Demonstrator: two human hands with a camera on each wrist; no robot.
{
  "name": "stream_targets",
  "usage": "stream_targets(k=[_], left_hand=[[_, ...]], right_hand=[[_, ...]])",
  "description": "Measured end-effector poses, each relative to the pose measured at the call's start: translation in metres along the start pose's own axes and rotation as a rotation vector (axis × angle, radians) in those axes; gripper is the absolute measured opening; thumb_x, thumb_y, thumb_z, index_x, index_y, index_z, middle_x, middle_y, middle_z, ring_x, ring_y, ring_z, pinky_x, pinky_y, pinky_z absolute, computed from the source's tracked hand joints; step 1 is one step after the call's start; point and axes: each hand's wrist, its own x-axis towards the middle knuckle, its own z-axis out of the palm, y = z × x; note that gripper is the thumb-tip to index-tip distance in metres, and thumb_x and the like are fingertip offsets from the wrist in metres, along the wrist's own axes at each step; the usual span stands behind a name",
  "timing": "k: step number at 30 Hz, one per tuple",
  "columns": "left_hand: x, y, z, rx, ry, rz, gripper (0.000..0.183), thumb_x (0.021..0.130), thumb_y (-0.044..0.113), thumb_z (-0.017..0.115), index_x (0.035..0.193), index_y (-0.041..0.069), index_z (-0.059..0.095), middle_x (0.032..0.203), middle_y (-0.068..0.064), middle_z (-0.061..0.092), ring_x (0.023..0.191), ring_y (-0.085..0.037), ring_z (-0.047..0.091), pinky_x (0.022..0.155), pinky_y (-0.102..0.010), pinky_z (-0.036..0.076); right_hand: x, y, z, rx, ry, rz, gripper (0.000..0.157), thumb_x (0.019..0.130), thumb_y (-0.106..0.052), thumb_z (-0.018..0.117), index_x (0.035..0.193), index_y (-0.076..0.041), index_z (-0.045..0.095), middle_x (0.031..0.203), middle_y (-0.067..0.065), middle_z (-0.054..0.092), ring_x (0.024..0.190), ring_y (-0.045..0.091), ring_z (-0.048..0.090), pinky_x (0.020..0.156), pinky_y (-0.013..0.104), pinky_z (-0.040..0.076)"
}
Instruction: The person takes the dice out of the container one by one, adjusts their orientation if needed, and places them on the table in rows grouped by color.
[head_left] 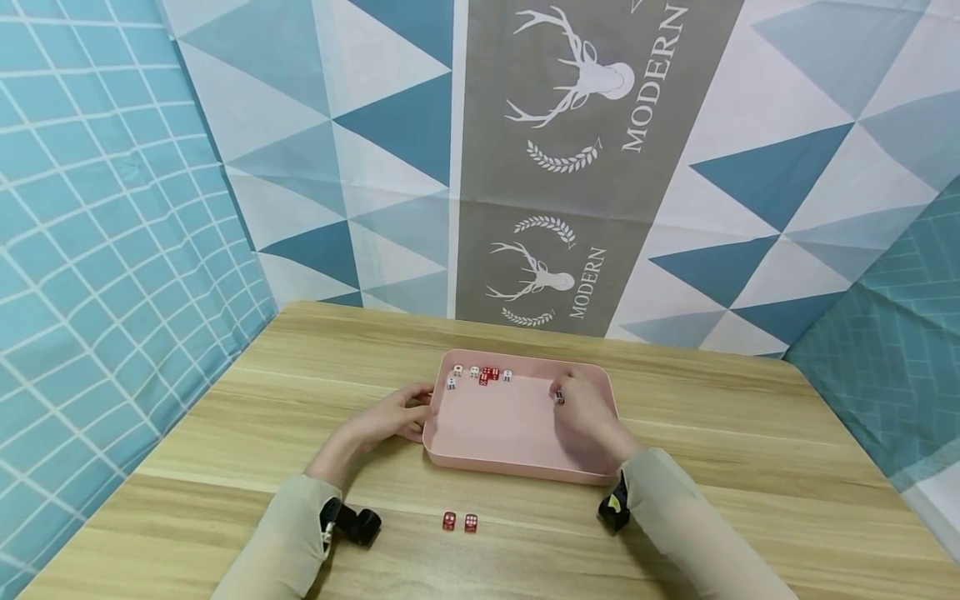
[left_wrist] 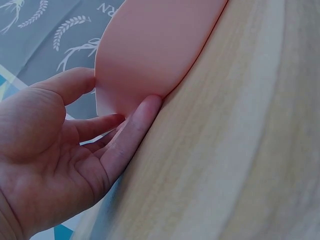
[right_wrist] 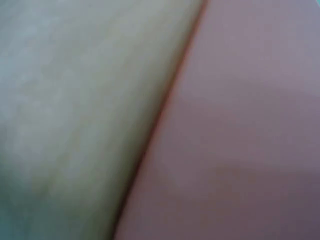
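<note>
A shallow pink tray point(head_left: 495, 425) lies on the wooden table. My left hand point(head_left: 393, 414) grips its left side, and in the left wrist view the thumb and fingers of that hand point(left_wrist: 65, 135) bear on the rim and outer wall of the tray point(left_wrist: 155, 45). Over the right part of the tray, my right hand point(head_left: 585, 406) pinches a white die point(head_left: 558, 398) in its fingertips. In the tray's far left corner sit several white dice point(head_left: 452, 383) and a close cluster of red dice point(head_left: 487, 372). The right wrist view is blurred, showing only tray wall point(right_wrist: 240, 125) and table.
Two red dice, one on the left point(head_left: 448, 521) and one on the right point(head_left: 471, 523), lie on the table point(head_left: 540, 550) in front of the tray. Behind the table hangs a patterned cloth point(head_left: 397, 167); blue-green cloths hang at both sides.
</note>
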Motion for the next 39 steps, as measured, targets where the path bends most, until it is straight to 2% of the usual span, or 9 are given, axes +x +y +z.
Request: stream_targets(k=[3,8,20,26,32,39], left_hand=[[0.0,0.0,0.0,-0.002,-0.001,0.0,0.056,0.09,0.012,0.051,0.137,-0.005,0.026,0.127,-0.027,0.037,0.091,-0.021,0.058,0.076,-0.034,0.055],[0.0,-0.001,0.0,-0.005,0.001,0.002,0.056,0.09,0.012,0.05,0.138,-0.006,0.025,0.128,-0.028,0.037,0.092,-0.02,0.058,0.076,-0.035,0.055],[0.002,-0.002,0.0,-0.01,0.002,-0.003,0.059,0.089,0.012,0.051,0.138,-0.005,0.024,0.128,-0.028,0.039,0.094,-0.022,0.058,0.077,-0.035,0.055],[0.002,-0.002,0.0,-0.014,-0.001,-0.005,0.058,0.09,0.012,0.05,0.138,-0.006,0.023,0.129,-0.029,0.04,0.095,-0.022,0.058,0.077,-0.035,0.055],[0.002,-0.002,0.0,-0.02,-0.008,-0.003,0.058,0.09,0.012,0.05,0.139,-0.006,0.023,0.129,-0.029,0.039,0.095,-0.021,0.058,0.078,-0.035,0.055],[0.0,-0.002,-0.001,-0.01,-0.006,-0.002,0.056,0.092,0.014,0.047,0.138,-0.006,0.024,0.127,-0.029,0.042,0.087,-0.019,0.059,0.076,-0.033,0.055]], right_hand=[[0.0,0.001,-0.001,0.012,-0.011,0.007,0.014,0.072,0.007,0.06,0.085,0.001,0.063,0.092,0.013,0.056,0.081,0.022,0.055,0.072,0.035,0.049],[0.0,0.001,0.0,0.036,-0.038,0.036,0.014,0.073,0.008,0.057,0.083,-0.002,0.062,0.081,0.008,0.06,0.072,0.018,0.054,0.068,0.033,0.048],[-0.006,-0.003,0.001,0.044,-0.049,0.069,0.017,0.074,0.006,0.054,0.08,-0.007,0.062,0.076,0.001,0.06,0.072,0.016,0.052,0.07,0.031,0.048],[-0.01,-0.005,0.001,0.052,-0.038,0.053,0.012,0.074,0.003,0.06,0.078,-0.007,0.063,0.073,0.001,0.059,0.069,0.014,0.05,0.067,0.029,0.046],[-0.016,-0.012,0.0,0.119,-0.053,0.06,0.008,0.074,0.001,0.062,0.077,-0.007,0.062,0.071,0.0,0.056,0.065,0.012,0.049,0.06,0.026,0.043],[-0.023,-0.021,0.003,0.191,-0.1,0.064,0.007,0.077,-0.004,0.062,0.079,-0.011,0.063,0.071,-0.003,0.057,0.066,0.011,0.049,0.06,0.025,0.043]])
